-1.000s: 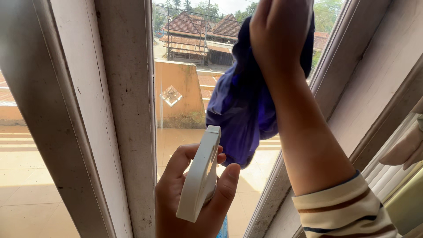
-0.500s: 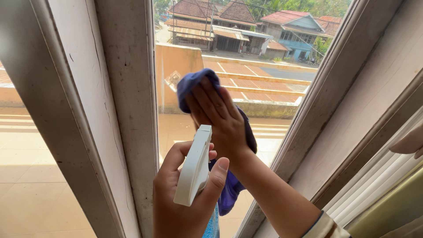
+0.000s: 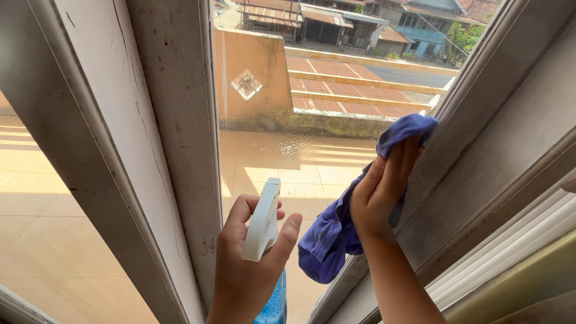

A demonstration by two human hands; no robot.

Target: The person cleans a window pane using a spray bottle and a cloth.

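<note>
A tall window with a worn, off-white painted frame (image 3: 168, 120) fills the view, its paint cracked and scuffed, and through the glass pane (image 3: 312, 162) lie a sunlit tiled yard, a low orange wall with a diamond ornament, and roofed buildings beyond a road. A wet, soapy smear shows on the glass near its middle. The left hand (image 3: 246, 270) rises from the bottom edge with the wrist straight, its grip clenched around the white head of a spray bottle (image 3: 262, 222); the thumb lies up one side and the fingers curl round the other, and the head stands upright close to the pane. A bit of the bottle's blue body shows below the hand. The right hand (image 3: 381, 189) reaches up from the lower right, forearm bare and slanting, palm turned toward the glass with the fingers stretched out flat and close together. Its grip presses a blue cloth (image 3: 330, 240) against the pane just beside the slanted right-hand frame (image 3: 480, 120). The cloth is crumpled and soft; one end peeks out above the fingertips at the frame's edge, and the larger part hangs in loose folds below the palm, between the two hands.
</note>
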